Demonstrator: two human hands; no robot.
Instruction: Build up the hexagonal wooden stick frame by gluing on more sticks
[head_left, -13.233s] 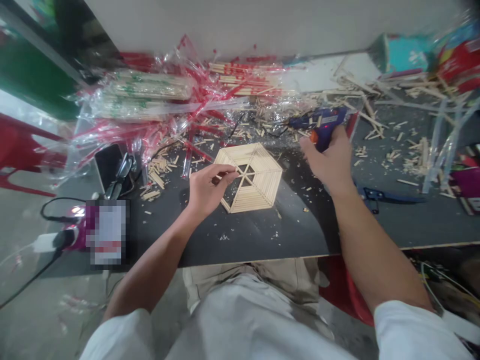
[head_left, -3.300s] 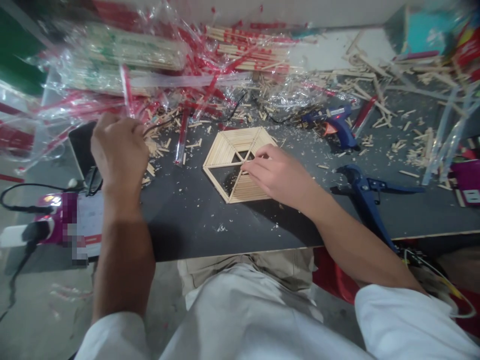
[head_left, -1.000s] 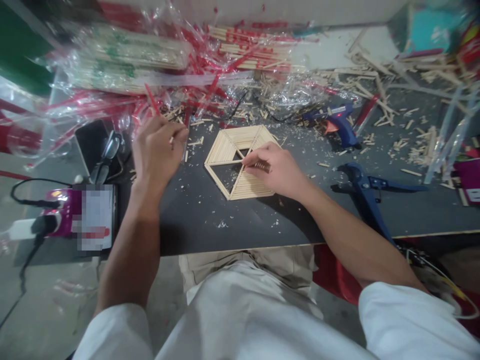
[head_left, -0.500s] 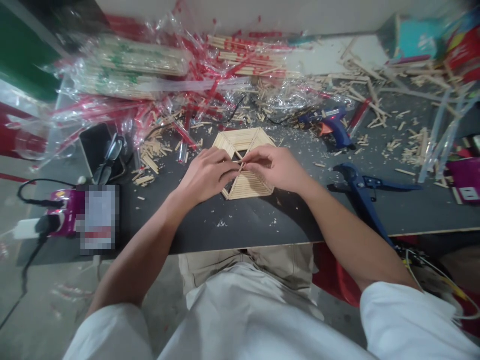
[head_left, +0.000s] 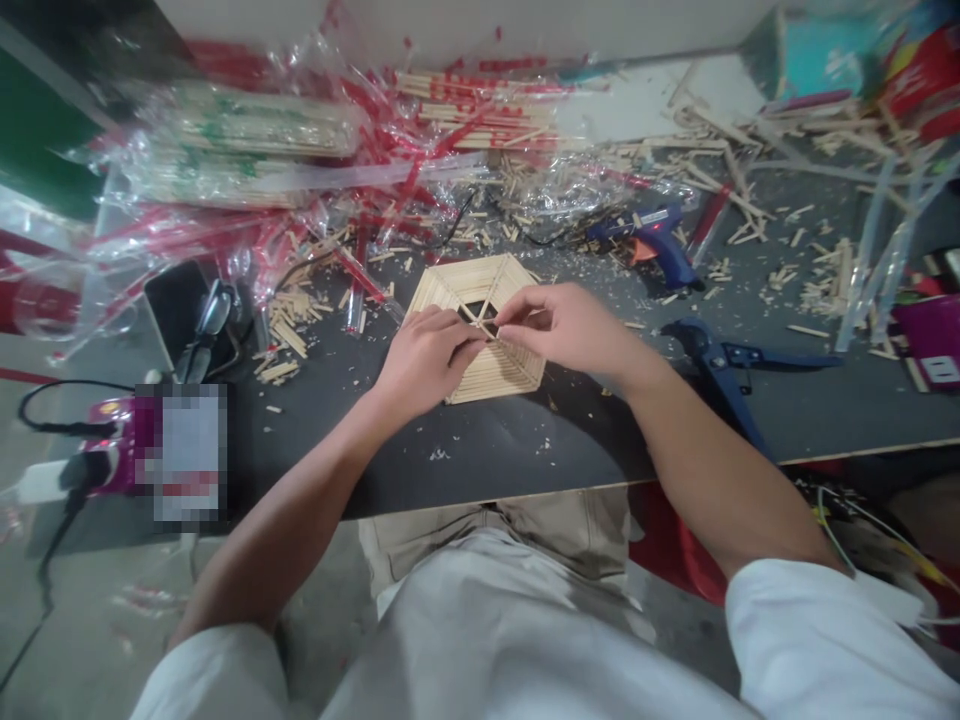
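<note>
A hexagonal panel of thin wooden sticks (head_left: 501,378) lies on the dark table, with spokes meeting at its middle and a gap near the centre. My left hand (head_left: 429,355) lies over the panel's left side, thumb and fingers closed on it close to the hub. From the right, my right hand (head_left: 564,322) reaches over the panel, its thumb and fingertips pinched beside the hub. Whatever sits between those fingertips is too small to make out. My left hand hides the panel's left edge.
A blue glue gun (head_left: 664,248) and a blue-handled cutter (head_left: 716,375) lie to the right. Plastic-wrapped stick bundles (head_left: 247,130) and scraps fill the back. At left are glasses (head_left: 206,325), a phone (head_left: 191,450) and a purple power strip (head_left: 109,440).
My right fingertips have drawn slightly right, away from my left fingers, and more of the hub shows. The panel appears turned a little, and the view has shifted slightly.
</note>
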